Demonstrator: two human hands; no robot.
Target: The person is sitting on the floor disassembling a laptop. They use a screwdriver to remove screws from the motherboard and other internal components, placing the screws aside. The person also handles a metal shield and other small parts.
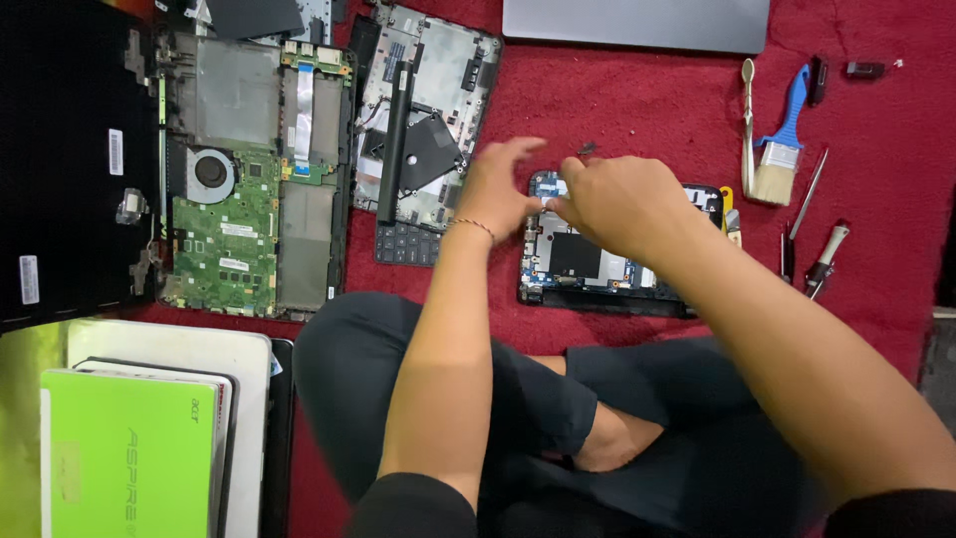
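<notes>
Both hands meet over a small opened device [597,261] with a black rim and a blue circuit board, lying on the red cloth in front of my crossed legs. My left hand [498,189] hovers at its upper left corner, fingers spread, a thin bracelet on the wrist. My right hand [617,204] covers the middle of the board, fingers curled toward the left hand. A small white piece [547,202] shows between the fingertips of the two hands; which hand pinches it I cannot tell.
An opened laptop base [249,169] with green board and fan lies far left. Another stripped chassis [423,120] lies beside it. A closed grey laptop [637,22] sits at the top. A blue-handled brush [779,139] and screwdrivers [822,261] lie right. Stacked laptops [139,438] sit bottom left.
</notes>
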